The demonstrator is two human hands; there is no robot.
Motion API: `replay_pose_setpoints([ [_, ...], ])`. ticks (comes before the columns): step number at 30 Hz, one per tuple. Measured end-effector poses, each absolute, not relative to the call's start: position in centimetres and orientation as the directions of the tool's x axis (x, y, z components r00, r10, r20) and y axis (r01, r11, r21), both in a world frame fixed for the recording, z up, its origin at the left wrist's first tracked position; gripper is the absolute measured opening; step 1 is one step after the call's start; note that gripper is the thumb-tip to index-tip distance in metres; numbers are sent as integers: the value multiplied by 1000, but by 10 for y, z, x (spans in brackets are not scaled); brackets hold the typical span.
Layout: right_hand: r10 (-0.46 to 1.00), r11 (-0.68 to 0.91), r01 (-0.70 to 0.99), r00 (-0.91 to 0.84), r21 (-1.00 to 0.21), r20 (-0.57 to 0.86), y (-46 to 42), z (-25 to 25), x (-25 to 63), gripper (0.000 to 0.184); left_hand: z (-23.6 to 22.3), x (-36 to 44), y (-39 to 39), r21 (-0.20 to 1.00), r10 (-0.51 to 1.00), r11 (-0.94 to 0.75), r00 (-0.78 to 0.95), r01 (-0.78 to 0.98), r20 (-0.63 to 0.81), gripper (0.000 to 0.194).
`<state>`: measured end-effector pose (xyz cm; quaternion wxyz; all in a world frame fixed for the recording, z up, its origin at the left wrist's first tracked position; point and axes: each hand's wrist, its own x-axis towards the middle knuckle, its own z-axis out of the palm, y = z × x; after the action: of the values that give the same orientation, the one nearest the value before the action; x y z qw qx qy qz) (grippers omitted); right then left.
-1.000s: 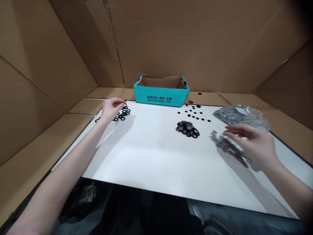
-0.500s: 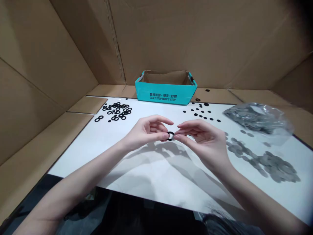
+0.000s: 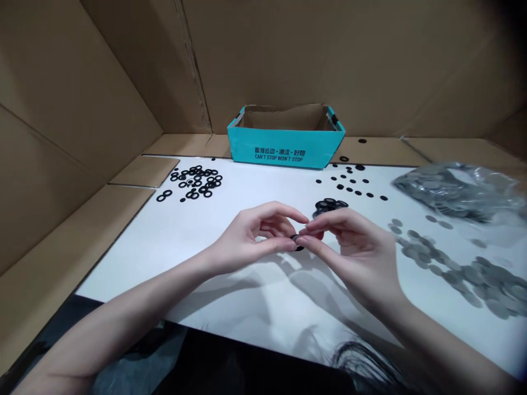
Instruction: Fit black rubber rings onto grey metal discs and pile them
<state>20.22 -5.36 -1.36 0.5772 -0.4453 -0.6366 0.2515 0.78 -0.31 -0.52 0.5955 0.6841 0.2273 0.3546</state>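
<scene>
Right in the middle of the surface, one black rubber ring (image 3: 297, 242) is pinched up off the board, and both hands are on it! The left hand (image 3: 251, 233) and the right hand (image 3: 349, 252) are curled closed, their fingertips meeting over the ring. Half a second ago the whole loop showed in the gap between the hands; now it's nearly buried, just a dark sliver peeking out below the fingertips.

And there's a new arrival in view: a stack of black rings (image 3: 329, 207) pops up just past the right hand's fingers, out of sight a moment ago. The view has tipped too, with strands of hair (image 3: 362, 359) now dipping in at the bottom.

Let's count the field: one ring in the hands, one stack, and dozens more black rings (image 3: 195, 182) scattered toward the far left corner of the surface. About fifteen small black discs (image 3: 349, 184) sit by the far edge, and one more disc (image 3: 362, 140) lies out on the cardboard liner (image 3: 379, 66). One teal box (image 3: 284, 156) stands at that far edge. Over on the right, one clear plastic bag (image 3: 457, 189) is packed with gray washers, and many loose gray washers (image 3: 481, 280) fan out along the right edge!
</scene>
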Motion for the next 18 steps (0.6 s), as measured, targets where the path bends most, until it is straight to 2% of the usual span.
replay_pose_setpoints([
  [5,875,458,278,27,-844,483,-54,-18,204,15,-2,8,-5,956,769,-283,577,-75,273,24],
  [10,877,461,289,-6,-839,480,-56,-22,203,18,-1,8,-6,954,794,-298,546,-33,267,26],
  [18,906,418,142,3,-897,422,-55,-21,202,29,-4,12,-11,954,810,-289,513,-74,285,26],
])
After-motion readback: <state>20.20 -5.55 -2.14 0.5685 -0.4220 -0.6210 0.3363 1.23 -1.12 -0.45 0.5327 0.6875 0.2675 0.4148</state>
